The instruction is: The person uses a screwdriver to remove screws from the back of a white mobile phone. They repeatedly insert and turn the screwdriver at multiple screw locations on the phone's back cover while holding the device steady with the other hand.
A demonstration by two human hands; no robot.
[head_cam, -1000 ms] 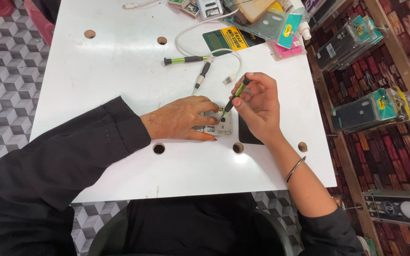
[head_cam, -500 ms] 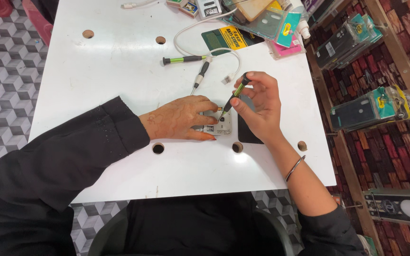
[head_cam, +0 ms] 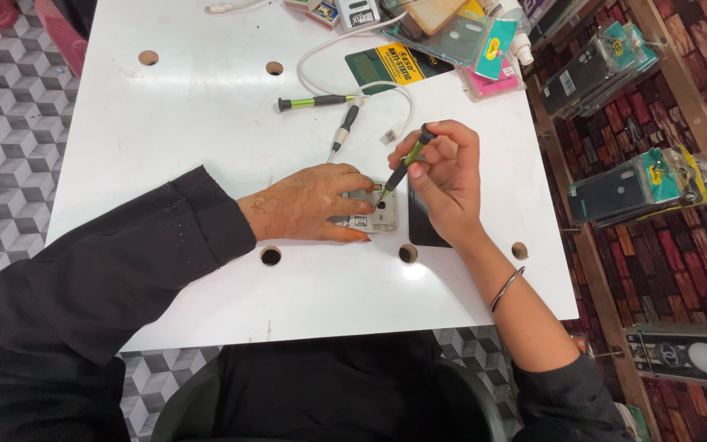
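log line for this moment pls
left hand: pins phone | right hand: screwdriver, tip on phone | table: two spare drivers

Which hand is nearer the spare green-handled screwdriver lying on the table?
Right. The right hand is just below-right of the spare screwdriver; the left hand lies farther below.

Right hand point(head_cam: 445, 182) with screwdriver point(head_cam: 403, 169) on opened phone point(head_cam: 376, 214) under left hand point(head_cam: 308, 205)

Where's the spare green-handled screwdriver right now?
In the head view, the spare screwdriver lies on the white table, beyond the left hand, beside a black-handled tool and white cable.
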